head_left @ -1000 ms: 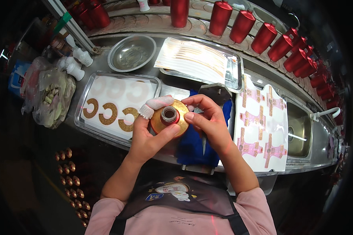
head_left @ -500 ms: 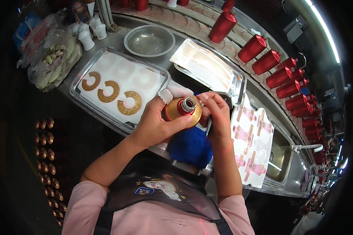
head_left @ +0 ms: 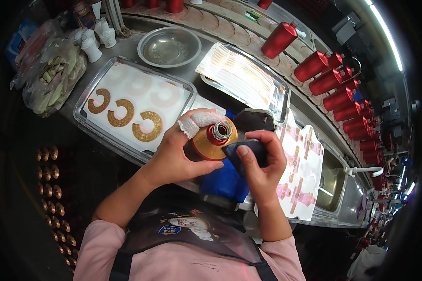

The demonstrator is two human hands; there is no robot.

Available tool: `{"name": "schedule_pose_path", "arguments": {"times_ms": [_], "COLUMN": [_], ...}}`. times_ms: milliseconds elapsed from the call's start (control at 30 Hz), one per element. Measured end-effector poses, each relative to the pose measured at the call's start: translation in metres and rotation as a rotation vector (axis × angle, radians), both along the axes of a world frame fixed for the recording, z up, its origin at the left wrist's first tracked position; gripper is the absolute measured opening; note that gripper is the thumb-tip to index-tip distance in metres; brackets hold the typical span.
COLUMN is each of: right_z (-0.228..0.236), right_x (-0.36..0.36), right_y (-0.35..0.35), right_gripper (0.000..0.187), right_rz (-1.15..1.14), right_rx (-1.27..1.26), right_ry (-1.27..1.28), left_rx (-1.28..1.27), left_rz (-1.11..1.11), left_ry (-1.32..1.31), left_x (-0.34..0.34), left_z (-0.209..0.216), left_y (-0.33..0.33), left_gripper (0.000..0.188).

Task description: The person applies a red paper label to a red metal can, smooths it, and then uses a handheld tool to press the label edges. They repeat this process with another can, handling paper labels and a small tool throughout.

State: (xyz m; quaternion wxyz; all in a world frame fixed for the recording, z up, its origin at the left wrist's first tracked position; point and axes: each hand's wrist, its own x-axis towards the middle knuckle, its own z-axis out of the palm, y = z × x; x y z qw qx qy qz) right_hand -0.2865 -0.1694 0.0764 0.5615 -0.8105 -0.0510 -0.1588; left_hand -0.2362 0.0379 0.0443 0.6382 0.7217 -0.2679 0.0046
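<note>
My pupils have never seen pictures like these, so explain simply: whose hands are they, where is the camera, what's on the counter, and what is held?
There is no machine: these are a person's own two hands, seen from a wide fisheye camera worn on the head and looking down, so straight edges bend. The left hand, with white knitted fabric over its fingers, holds a bottle with a gold shoulder. The right hand holds a dark flat piece at that shoulder. The counter bears a metal bowl, a tray with gold C-shapes, and a sheet of pink labels. Beyond are more bottles, red ones.
</note>
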Motion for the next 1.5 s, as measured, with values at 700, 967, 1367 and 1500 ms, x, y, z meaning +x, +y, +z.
{"name": "schedule_pose_path", "arguments": {"times_ms": [700, 967, 1367, 1500], "right_z": [-0.009, 0.021, 0.024, 0.017], "right_x": [0.026, 0.006, 0.022, 0.015], "right_y": [-0.009, -0.005, -0.006, 0.004], "right_gripper": [0.026, 0.029, 0.024, 0.027], "right_rz": [0.084, 0.237, 0.353, 0.497], "right_rx": [-0.237, -0.340, -0.364, -0.339], "right_ry": [-0.285, -0.526, -0.543, -0.598], "left_rx": [-0.022, -0.035, -0.050, -0.023], "left_rz": [0.004, 0.028, 0.018, 0.113], "left_ry": [-0.023, -0.039, 0.019, -0.058], "left_x": [0.003, 0.001, -0.002, -0.007], "left_z": [-0.007, -0.008, -0.003, -0.005], "left_y": [0.002, 0.001, -0.003, -0.007], "left_gripper": [0.074, 0.074, 0.071, 0.069]}}
